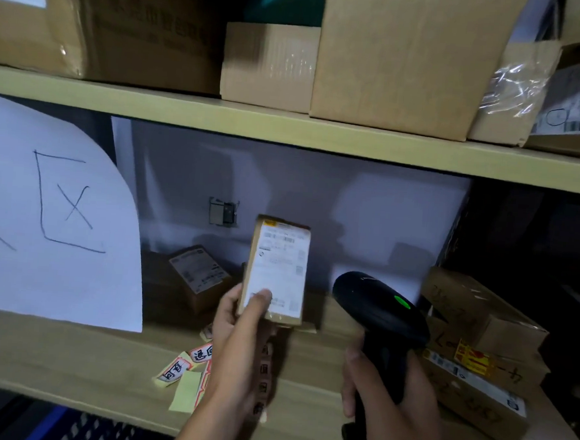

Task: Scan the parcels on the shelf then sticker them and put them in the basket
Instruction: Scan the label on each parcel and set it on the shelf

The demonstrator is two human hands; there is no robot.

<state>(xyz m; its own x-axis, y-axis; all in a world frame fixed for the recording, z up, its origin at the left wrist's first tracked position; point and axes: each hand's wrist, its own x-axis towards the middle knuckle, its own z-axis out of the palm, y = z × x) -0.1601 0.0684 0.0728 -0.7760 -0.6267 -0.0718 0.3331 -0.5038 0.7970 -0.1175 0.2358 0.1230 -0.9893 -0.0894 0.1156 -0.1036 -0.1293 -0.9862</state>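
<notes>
While the right grip (390,391) clasps the scanner (378,308), the left grip (240,323) pinches the parcel (278,270) upright.

Your left hand (239,333) reaches up and forward from the lower middle of the view, forearm angled in from below. Its thumb (259,302) lies pressed across the lower front face of a small cardboard parcel (278,270), while the other fingers curl round behind the parcel's left edge, holding it upright just above the hand.

Your right hand (386,398) sits to the right of the left one and a little lower, wrist rising from the bottom edge. Its fingers wrap round the grip of a black handheld barcode scanner (378,315), thumb on the left side of the handle, the scanner's head standing above the fist. The two hands are apart, not touching.
</notes>
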